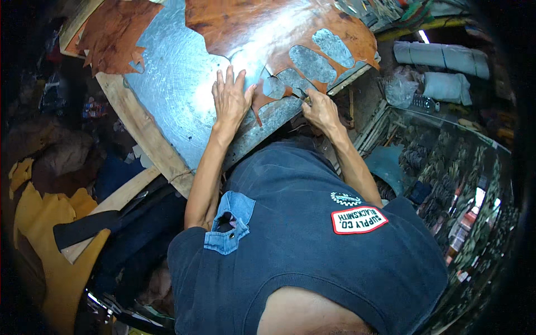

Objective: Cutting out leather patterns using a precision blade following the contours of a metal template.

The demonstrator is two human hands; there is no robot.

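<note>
Dark shirt [290, 240] with red-edged lettered patch [359, 220], left hand [230, 103] spread flat, right hand [322, 111] clamped on tool [305, 99] at leather [279, 40]

You've got a nice bare stretch of metal sheet [167, 64] left of your left hand [230, 97], open until the jagged leather piece [114, 36] up left and the wooden rim [137, 125]. Above, the big hide [240, 25] blocks the sheet. Between your hands it's tight: thin leather strips [260, 101] and the small hand tool [304, 99] in your right hand [322, 113] crowd it.
</note>
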